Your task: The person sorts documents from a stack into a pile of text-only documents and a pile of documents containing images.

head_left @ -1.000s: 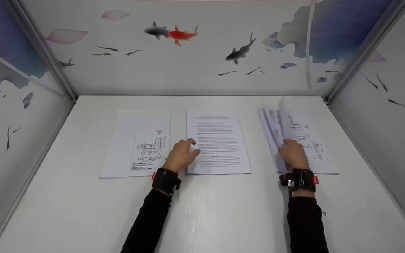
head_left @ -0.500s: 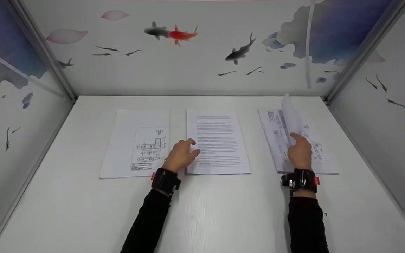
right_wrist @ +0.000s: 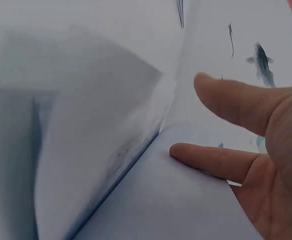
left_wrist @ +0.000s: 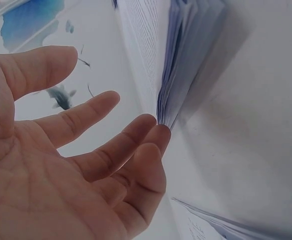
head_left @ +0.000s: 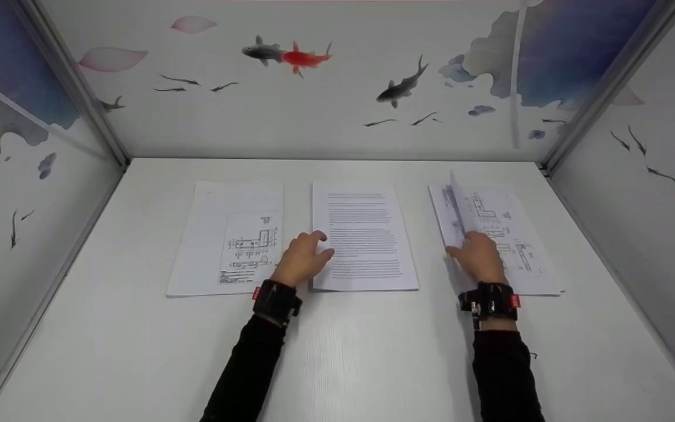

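Observation:
Three paper stacks lie in a row in the head view. My left hand point(head_left: 301, 258) is between the left stack point(head_left: 197, 258), topped by a technical drawing, and the middle text stack point(head_left: 364, 234). In the left wrist view, that hand's fingertips point(left_wrist: 146, 122) touch the corner of the page edges point(left_wrist: 173, 85), the thumb standing apart. My right hand point(head_left: 481, 258) lies on the right stack of drawings point(head_left: 525, 240), beside a sheet point(head_left: 457, 199) raised on edge. In the right wrist view, the index finger point(right_wrist: 205, 157) lies straight against paper, the thumb apart; the other fingers are hidden behind it.
The stacks rest on a white table point(head_left: 337, 351). Upright panels printed with fish and petals enclose its back point(head_left: 326, 123) and both sides. Black camera straps point(head_left: 277, 302) circle the wrists.
My right hand moves right, then back left and slightly nearer me. A sheet of the right stack goes over to the left, and another stands raised now. The left hand stays put.

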A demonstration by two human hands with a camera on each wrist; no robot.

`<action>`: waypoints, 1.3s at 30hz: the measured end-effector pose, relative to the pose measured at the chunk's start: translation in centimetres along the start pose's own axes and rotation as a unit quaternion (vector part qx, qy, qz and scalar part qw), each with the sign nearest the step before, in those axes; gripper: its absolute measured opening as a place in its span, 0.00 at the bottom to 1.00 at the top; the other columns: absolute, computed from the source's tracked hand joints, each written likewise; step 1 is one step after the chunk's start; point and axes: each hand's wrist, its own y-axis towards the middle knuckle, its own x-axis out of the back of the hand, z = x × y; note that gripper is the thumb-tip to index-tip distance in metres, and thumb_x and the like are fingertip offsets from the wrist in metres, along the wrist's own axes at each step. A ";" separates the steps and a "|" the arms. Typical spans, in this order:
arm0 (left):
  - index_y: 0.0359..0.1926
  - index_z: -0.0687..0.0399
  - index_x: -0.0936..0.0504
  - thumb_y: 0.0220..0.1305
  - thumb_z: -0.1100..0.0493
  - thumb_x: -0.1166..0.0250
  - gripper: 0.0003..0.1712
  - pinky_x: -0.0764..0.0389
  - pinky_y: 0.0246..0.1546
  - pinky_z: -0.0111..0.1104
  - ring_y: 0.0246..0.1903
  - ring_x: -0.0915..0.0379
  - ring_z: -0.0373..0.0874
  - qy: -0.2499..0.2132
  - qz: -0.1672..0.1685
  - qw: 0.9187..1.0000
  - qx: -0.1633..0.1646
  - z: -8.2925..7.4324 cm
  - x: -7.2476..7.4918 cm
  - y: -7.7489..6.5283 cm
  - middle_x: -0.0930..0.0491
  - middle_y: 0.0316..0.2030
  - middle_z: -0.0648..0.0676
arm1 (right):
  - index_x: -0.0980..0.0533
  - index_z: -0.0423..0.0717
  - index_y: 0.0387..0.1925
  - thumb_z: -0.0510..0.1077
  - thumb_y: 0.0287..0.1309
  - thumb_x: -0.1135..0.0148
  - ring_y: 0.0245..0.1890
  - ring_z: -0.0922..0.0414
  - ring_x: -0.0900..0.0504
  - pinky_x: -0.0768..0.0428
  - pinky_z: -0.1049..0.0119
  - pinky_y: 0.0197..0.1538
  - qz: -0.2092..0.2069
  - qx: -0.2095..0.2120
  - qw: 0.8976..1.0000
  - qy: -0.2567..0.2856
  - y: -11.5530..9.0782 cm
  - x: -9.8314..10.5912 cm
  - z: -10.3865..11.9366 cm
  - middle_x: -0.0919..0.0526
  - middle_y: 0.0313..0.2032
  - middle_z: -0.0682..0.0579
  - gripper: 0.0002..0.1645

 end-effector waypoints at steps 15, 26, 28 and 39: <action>0.65 0.56 0.26 0.70 0.47 0.38 0.28 0.27 0.61 0.50 0.59 0.28 0.57 0.001 0.012 1.000 -0.015 0.2 0.1 -0.1 0.25 0.60 0.64 | 0.65 0.43 0.80 0.28 0.58 0.58 0.35 0.39 0.20 0.21 0.50 0.34 -0.053 0.023 0.998 0.011 0.3 -0.1 -1.0 0.22 0.45 0.25 0.51; 0.60 0.56 0.21 0.72 0.50 0.39 0.21 0.20 0.40 0.40 0.42 0.21 0.49 -0.029 -0.043 0.997 -0.051 -0.1 -0.1 0.0 0.17 0.46 0.58 | 0.40 0.42 0.75 0.29 0.67 0.63 0.63 0.32 0.28 0.29 0.39 0.63 -0.103 0.055 0.993 0.009 -0.3 -0.2 -0.2 0.35 0.70 0.31 0.35; 0.59 0.56 0.20 0.72 0.51 0.40 0.20 0.21 0.39 0.39 0.40 0.21 0.47 -0.035 -0.043 0.996 -0.066 -0.2 -0.1 0.0 0.16 0.45 0.57 | 0.35 0.41 0.72 0.27 0.66 0.62 0.63 0.33 0.26 0.28 0.39 0.62 -0.124 0.067 0.990 0.016 -0.5 -0.2 0.3 0.32 0.69 0.32 0.34; 0.58 0.57 0.21 0.74 0.53 0.41 0.18 0.18 0.44 0.40 0.41 0.16 0.50 -0.132 -0.004 0.980 -0.151 -0.7 -0.2 -0.4 0.15 0.46 0.57 | 0.25 0.40 0.64 0.18 0.58 0.59 0.64 0.41 0.25 0.25 0.47 0.64 -0.192 0.171 0.965 0.042 -2.6 -2.3 5.6 0.23 0.63 0.38 0.36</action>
